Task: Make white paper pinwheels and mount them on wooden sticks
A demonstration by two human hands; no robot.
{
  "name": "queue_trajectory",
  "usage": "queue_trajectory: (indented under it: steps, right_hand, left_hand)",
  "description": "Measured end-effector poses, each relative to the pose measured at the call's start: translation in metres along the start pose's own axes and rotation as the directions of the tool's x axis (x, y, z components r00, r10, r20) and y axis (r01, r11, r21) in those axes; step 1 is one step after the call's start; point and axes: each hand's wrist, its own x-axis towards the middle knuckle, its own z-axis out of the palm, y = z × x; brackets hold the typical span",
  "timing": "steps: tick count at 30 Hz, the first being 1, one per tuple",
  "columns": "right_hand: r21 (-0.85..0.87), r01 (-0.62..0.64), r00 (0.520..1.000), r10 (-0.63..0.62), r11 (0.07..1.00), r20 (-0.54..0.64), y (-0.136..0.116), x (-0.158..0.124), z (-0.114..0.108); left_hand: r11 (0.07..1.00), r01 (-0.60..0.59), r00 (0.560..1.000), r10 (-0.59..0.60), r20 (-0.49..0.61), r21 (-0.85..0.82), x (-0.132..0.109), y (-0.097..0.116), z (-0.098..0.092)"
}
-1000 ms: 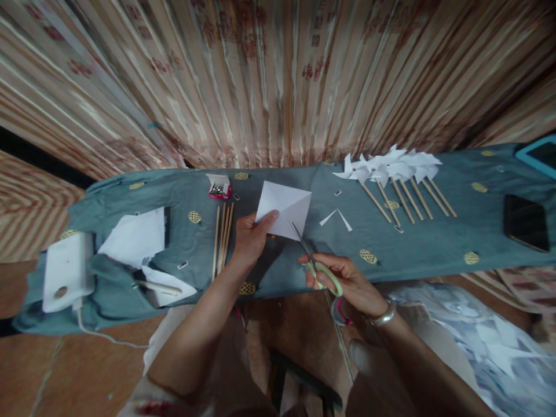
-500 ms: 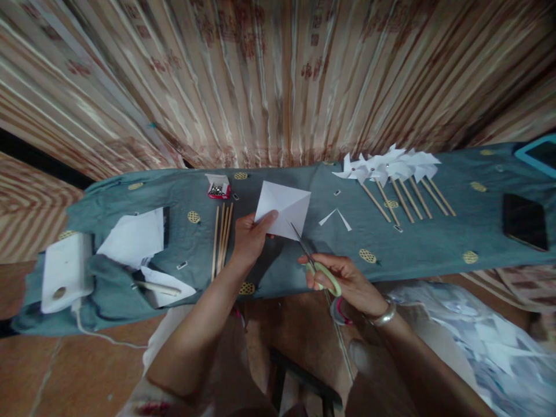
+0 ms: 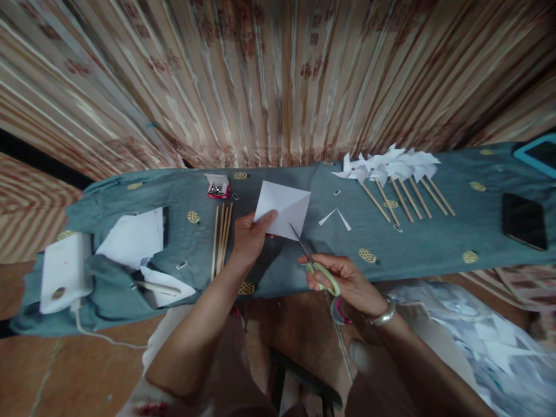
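Paper, a white square sheet [image 3: 293,202] with crease lines meeting near its middle, is held above the middle of the worktop [image 3: 417,246], which is covered in a green cloth with yellow pineapple prints. The left hand [image 3: 249,237] has it by the near left edge, its grip closed with the thumb pressed on top and the other fingers mostly hidden underneath. The right hand [image 3: 343,278] has its grip wrapped around the pale green handles of a pair of scissors [image 3: 319,269], whose blades meet the sheet at its near corner and point toward the middle. A silver bracelet [image 3: 384,315] circles the right wrist. Just right of the sheet lie two narrow paper slivers [image 3: 343,219] in a V. Farther right, white pinwheels [image 3: 393,165] on wooden sticks overlap in a row along the far edge, and a dark phone [image 3: 524,221] lies near the right end. Left of the sheet are loose wooden sticks [image 3: 223,234], with a small red open box [image 3: 218,190] of metal pieces beyond them. More white paper [image 3: 132,237] lies farther left, near a white device [image 3: 67,269] with a cable.
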Motion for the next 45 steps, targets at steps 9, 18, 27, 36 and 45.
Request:
queue_trajectory:
  steps: [9, 18, 27, 36, 45]
  right_hand:
    - [0.017, -0.025, 1.000, 0.025, 1.000, -0.013, -0.0004, -0.0002, 0.0009]
    - [0.021, -0.039, 0.999, 0.039, 0.999, -0.013, -0.0007, -0.0005, 0.0009]
    - [0.054, -0.054, 0.998, 0.055, 0.997, -0.020, -0.0030, -0.0006, 0.0024]
    - [0.048, -0.060, 0.998, 0.061, 0.997, -0.019, -0.0024, -0.0001, 0.0019]
    - [0.063, -0.039, 0.999, 0.041, 0.997, -0.027, 0.0008, 0.0004, 0.0019]
  left_hand:
    - [1.000, -0.007, 1.000, 0.007, 0.004, -0.003, 0.0012, -0.0002, -0.0001]
    - [1.000, 0.002, 1.000, -0.002, 0.005, -0.007, 0.0001, 0.0029, 0.0012]
    - [1.000, 0.002, 1.000, -0.002, 0.018, -0.002, -0.0006, 0.0033, 0.0010]
    - [1.000, 0.005, 1.000, -0.005, 0.009, -0.001, 0.0008, 0.0016, 0.0006]
    - [1.000, 0.017, 1.000, -0.017, 0.020, -0.012, 0.0003, 0.0025, 0.0010]
